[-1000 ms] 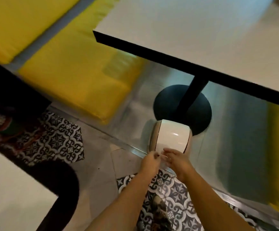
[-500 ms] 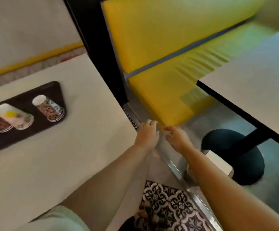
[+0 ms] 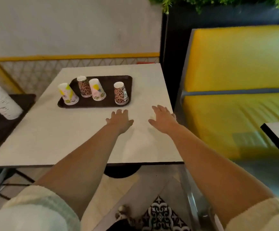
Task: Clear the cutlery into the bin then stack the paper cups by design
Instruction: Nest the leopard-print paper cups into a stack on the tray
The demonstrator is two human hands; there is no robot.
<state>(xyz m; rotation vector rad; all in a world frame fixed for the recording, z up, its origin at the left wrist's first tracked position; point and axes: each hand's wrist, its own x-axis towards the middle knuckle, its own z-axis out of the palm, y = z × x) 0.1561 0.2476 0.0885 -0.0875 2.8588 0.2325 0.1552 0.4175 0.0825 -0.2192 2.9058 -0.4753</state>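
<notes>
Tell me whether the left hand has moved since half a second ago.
Yes. The left hand was off the table's right edge; now it is over the tabletop, near the tray.

There are no words, numbers or signs to read anywhere here. The four paper cups on the dark tray (image 3: pixel 102 104) show only pictures: two have a spotted animal print (image 3: pixel 120 95) and two have yellow fruit shapes (image 3: pixel 97 90). The stack of cups far left (image 3: pixel 1 104) has faint marks, too blurry to read.
</notes>
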